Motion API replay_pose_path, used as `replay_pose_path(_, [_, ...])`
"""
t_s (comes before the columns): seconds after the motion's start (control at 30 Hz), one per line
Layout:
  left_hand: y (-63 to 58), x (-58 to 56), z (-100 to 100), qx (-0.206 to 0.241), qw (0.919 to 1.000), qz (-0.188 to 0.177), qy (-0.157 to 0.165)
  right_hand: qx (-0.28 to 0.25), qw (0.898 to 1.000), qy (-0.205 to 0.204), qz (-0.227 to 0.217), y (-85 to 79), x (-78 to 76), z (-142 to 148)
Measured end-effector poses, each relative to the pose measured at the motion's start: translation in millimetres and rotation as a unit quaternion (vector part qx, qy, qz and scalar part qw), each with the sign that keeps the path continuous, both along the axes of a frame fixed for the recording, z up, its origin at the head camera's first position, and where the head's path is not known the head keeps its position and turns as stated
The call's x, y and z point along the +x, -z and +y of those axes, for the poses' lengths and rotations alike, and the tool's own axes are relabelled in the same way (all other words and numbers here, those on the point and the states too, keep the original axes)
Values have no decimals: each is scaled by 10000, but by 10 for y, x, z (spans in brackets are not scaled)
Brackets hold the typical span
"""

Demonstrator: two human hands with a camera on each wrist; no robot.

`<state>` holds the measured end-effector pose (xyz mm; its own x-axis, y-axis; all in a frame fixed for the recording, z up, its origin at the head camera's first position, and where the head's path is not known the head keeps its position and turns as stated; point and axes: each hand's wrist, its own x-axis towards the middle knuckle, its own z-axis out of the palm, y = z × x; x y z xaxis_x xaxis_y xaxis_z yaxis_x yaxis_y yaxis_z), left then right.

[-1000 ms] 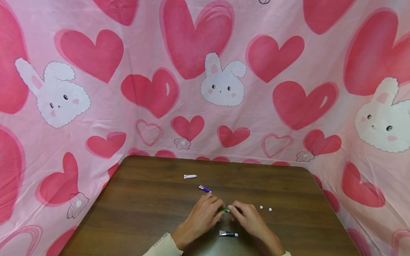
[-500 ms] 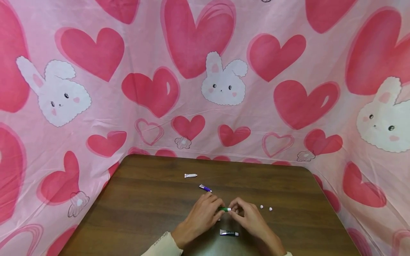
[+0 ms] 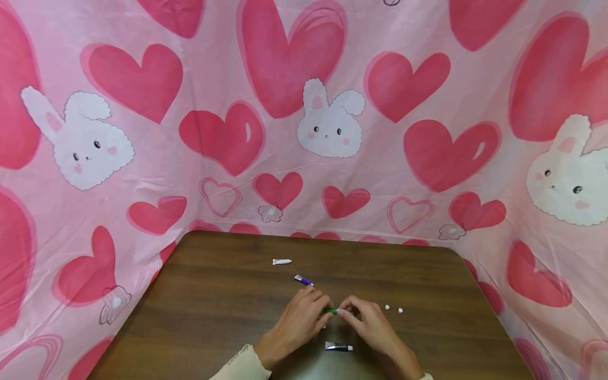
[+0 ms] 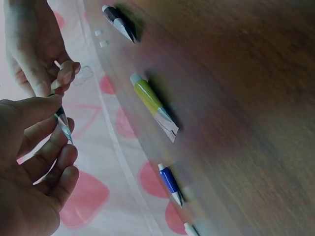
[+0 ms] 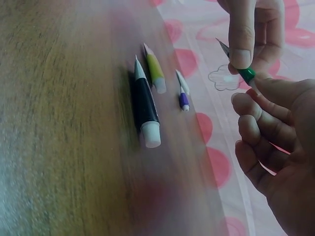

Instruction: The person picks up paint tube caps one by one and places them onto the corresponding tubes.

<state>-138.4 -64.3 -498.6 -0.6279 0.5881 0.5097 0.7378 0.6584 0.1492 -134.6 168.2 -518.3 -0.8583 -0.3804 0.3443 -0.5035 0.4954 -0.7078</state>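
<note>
A small green paint tube [image 3: 332, 311] is held up between both hands over the table. My left hand [image 3: 300, 319] pinches its body between thumb and fingers, and the silver crimped tail pokes out in the left wrist view. At the white cap end, the thumb and forefinger of my right hand [image 3: 377, 328] pinch, mostly covering the cap. Below the hands lies a black paint tube [image 5: 146, 103] with a white cap. A yellow-green paint tube [image 4: 148, 100] rests nearby, almost hidden under the left hand in the head view.
Farther back lie a purple paint tube [image 3: 304, 280] and a white paint tube [image 3: 282, 262]. Two small white caps [image 3: 387, 307] sit right of the right hand on the brown wooden table [image 3: 214, 295]. Pink heart-patterned cloth [image 3: 385, 174] surrounds the table's back and sides.
Half a second ago the right fingers were loosened and the white cap showed; now they grip over that end again. The left hand and the tubes on the table have stayed in place.
</note>
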Motion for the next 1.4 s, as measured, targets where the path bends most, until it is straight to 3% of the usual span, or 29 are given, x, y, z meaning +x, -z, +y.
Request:
replay_pose_path(0.23, [-16,2,7,-117,9999,-77,-30,-46,9994,-89,336,22,-13,7])
replay_pose_path(0.43, [-10,-8,14,-121,9999,100,26,-71,9975,-104,695,45,-9,12])
replay_pose_path(1.03, [12,-24,-1,-194,9996,214,-5,112,9994,335,-59,23,4,20])
replay_pose_path(1.23, [20,-52,1,-351,9992,158,-140,82,9990,437,-48,53,6,35])
replay_pose_path(1.4, [47,-84,-14,-484,9982,225,-260,142,9982,528,260,98,6,59])
